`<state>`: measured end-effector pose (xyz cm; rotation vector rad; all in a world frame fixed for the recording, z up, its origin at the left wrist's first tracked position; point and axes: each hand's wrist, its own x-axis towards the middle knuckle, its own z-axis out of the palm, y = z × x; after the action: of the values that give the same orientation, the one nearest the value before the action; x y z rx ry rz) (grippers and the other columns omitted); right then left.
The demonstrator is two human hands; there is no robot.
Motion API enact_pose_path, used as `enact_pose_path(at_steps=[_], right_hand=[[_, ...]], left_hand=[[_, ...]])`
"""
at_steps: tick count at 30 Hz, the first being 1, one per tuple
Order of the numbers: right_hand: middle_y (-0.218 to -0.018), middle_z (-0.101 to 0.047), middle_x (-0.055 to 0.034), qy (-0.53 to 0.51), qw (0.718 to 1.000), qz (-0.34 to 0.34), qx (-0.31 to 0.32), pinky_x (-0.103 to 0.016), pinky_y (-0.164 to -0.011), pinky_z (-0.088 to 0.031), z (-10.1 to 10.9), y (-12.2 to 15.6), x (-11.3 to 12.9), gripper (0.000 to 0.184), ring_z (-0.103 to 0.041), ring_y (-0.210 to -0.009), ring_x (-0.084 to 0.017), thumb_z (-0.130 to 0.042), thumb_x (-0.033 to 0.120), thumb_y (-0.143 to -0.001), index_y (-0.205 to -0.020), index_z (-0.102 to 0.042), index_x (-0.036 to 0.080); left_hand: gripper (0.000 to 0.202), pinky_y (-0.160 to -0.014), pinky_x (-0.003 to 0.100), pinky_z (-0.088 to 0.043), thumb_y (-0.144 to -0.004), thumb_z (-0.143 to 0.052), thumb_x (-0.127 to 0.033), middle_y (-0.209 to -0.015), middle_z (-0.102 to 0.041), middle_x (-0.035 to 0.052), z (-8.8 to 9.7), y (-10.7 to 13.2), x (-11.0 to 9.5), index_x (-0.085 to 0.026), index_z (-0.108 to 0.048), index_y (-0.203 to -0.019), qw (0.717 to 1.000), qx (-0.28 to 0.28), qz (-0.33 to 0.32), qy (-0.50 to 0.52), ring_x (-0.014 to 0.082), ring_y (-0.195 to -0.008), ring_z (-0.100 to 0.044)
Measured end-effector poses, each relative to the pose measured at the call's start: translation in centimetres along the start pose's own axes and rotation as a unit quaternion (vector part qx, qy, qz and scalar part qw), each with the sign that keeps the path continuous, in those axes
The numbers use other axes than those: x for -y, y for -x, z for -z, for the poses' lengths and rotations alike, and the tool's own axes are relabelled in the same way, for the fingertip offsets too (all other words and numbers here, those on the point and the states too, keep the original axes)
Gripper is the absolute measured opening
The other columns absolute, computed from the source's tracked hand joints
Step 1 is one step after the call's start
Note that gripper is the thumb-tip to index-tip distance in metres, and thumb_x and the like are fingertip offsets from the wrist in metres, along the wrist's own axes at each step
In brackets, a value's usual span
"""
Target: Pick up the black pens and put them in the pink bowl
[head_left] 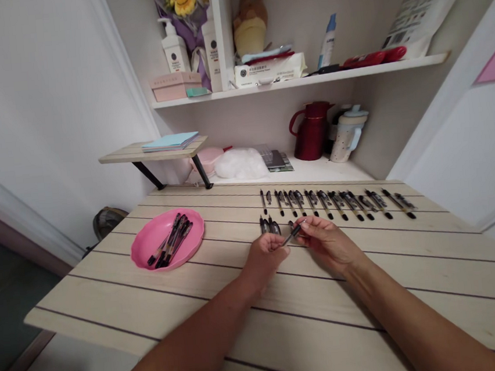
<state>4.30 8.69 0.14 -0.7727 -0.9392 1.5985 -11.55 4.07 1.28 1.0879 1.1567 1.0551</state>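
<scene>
A black pen is held slantwise between my two hands above the table. My left hand pinches its lower end, while the fingers of my right hand close around the upper end near the tip. Just beyond my left hand lie a few dark pens and caps, partly hidden by the fingers. Farther back, several uncapped pens with caps beside them form a long row. To the left, a pink scalloped dish holds a bunch of black pens.
The slatted wooden table carries a small raised shelf with blue paper at its back left. Behind stand a red jug, a pale tumbler and a white fluffy bundle. A loaded shelf spans above.
</scene>
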Motion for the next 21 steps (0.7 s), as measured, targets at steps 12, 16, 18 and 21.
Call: enact_pose_path(at_steps=[12,16,18,21], right_hand=[[-0.068,-0.062,-0.0001,0.04,0.999,-0.009,-0.002,-0.021,-0.053,-0.043,-0.6,0.43,-0.34,0.02,-0.053,-0.058,-0.009,-0.076,0.03,-0.059,-0.07,-0.064,0.019],[-0.083,-0.065,-0.0021,0.031,0.999,-0.012,0.012,-0.025,-0.061,-0.045,-0.59,0.5,-0.24,0.029,-0.056,-0.068,-0.011,-0.073,0.032,-0.062,-0.088,-0.066,0.021],[-0.08,-0.065,-0.0022,0.048,0.999,-0.007,-0.003,-0.025,-0.06,-0.045,-0.36,0.32,-0.36,0.027,-0.055,-0.065,-0.011,-0.075,0.031,-0.06,-0.084,-0.068,0.019],[-0.072,-0.064,-0.0014,0.08,0.996,-0.003,-0.023,-0.025,-0.058,-0.043,-0.08,0.02,-0.63,0.025,-0.051,-0.058,-0.009,-0.076,0.03,-0.057,-0.078,-0.069,0.018]], left_hand=[[0.017,-0.044,0.016,-0.033,-0.065,-0.058,-0.021,-0.06,-0.05,-0.0033,0.07,-0.27,0.2,-0.015,-0.057,-0.081,0.999,-0.017,-0.001,-0.027,0.0055,-0.047,-0.047],[0.017,-0.041,0.015,-0.033,-0.066,-0.057,-0.02,-0.062,-0.049,-0.0041,0.1,-0.35,0.41,-0.015,-0.053,-0.081,1.0,-0.009,0.001,-0.018,0.0045,-0.044,-0.048],[0.017,-0.04,0.014,-0.033,-0.066,-0.057,-0.02,-0.065,-0.049,-0.004,0.12,-0.37,0.56,-0.015,-0.052,-0.082,1.0,-0.007,0.005,-0.03,0.0042,-0.043,-0.05],[0.017,-0.039,0.014,-0.034,-0.067,-0.056,-0.02,-0.068,-0.049,-0.0038,0.13,-0.4,0.78,-0.015,-0.052,-0.082,0.999,-0.011,0.007,-0.047,0.004,-0.043,-0.051]])
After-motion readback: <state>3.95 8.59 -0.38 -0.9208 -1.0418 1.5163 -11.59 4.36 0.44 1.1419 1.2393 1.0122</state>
